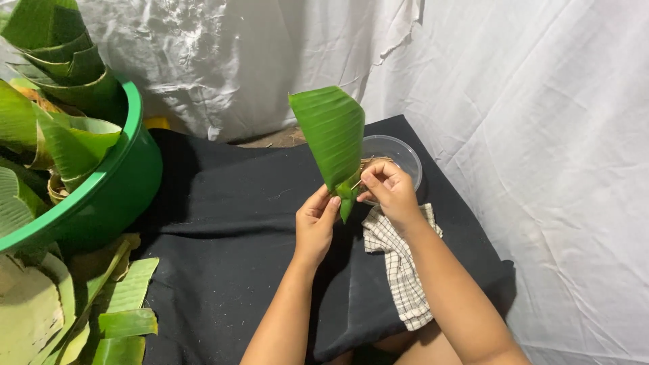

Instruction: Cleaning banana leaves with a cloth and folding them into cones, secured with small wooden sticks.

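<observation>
My left hand (315,223) pinches the tip of a rolled green banana-leaf cone (332,138); my right hand (389,189) pinches a thin wooden pick (356,183) at its fold. I judge the cone shaped, pinning unfinished; a clear plastic tub (399,154) sits just beyond my right hand

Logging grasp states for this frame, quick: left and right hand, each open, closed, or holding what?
Left hand: closed, pinching the lower end of the folded green leaf cone.
Right hand: closed, fingers pinching a thin stick at the cone's fold.
</observation>
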